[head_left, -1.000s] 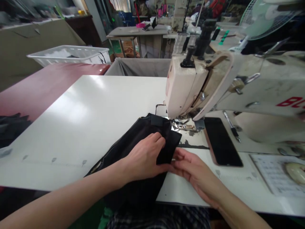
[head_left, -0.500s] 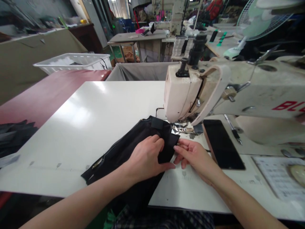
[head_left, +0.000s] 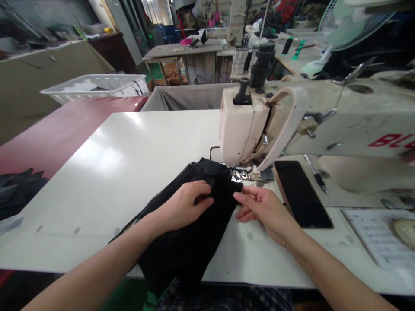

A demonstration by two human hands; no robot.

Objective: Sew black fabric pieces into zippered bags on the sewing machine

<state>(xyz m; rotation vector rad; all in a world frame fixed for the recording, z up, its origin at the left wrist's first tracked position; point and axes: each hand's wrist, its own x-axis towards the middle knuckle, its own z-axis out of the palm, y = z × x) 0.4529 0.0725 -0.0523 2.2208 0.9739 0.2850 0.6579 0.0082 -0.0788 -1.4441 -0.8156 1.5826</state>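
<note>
A black fabric piece [head_left: 191,233] lies on the white sewing table [head_left: 113,164], its far end under the head of a cream sewing machine [head_left: 259,121]. My left hand [head_left: 181,205] rests on top of the fabric with fingers curled, pinching a fold. My right hand [head_left: 262,207] sits at the fabric's right edge, fingers bent and pinching that edge just in front of the presser foot [head_left: 246,175].
A black phone [head_left: 301,194] lies face up right of the needle area, with a pen [head_left: 316,175] beside it. Papers [head_left: 376,235] lie at the far right. A white basket [head_left: 94,84] stands on a red table [head_left: 58,129] at left. Dark fabric pieces [head_left: 16,190] are stacked at the left edge.
My right hand has moved forward to the fabric's right edge near the presser foot. My left hand has shifted slightly left and gathered the fabric, which now hangs more over the table's front edge.
</note>
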